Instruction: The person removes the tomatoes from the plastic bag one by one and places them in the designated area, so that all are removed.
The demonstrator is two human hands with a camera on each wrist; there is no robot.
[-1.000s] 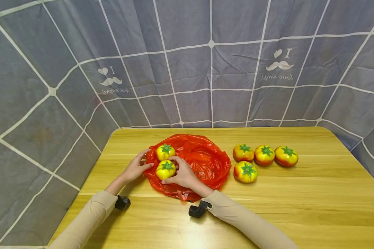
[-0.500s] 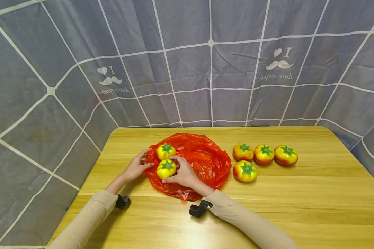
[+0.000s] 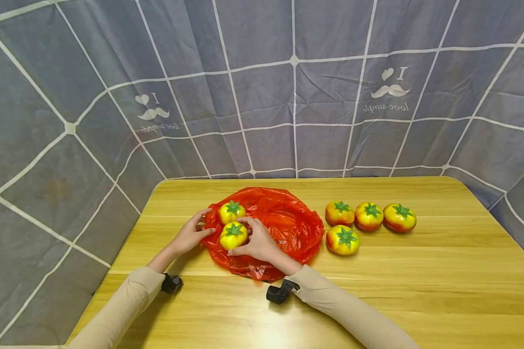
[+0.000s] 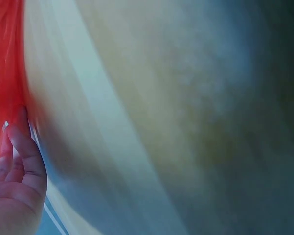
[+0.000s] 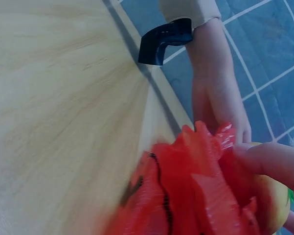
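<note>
A red plastic bag [image 3: 284, 228] lies spread open on the table, its crumpled rim forming a ring. My left hand [image 3: 189, 236] holds the bag's left edge, with its fingers against the red plastic in the left wrist view. In my right hand [image 3: 258, 244], thumb and fingers grip a yellow tomato [image 3: 233, 236] with a green star-shaped top, over the bag's left part. Right behind it, another yellow tomato [image 3: 232, 212] sits inside the bag. The right wrist view shows the right thumb [image 5: 271, 159] at the tomato's side, partly hidden by red plastic.
To the right of the bag, several yellow-red tomatoes stand on the wooden table [image 3: 419, 281]: a front one [image 3: 342, 240] and a back row ending in a rightmost tomato [image 3: 400, 217]. A grey curtain [image 3: 262, 97] with white lines hangs behind the table.
The right hand and its tomato have shifted very slightly to the right and back. The left hand, the bag and the other tomatoes look the same.
</note>
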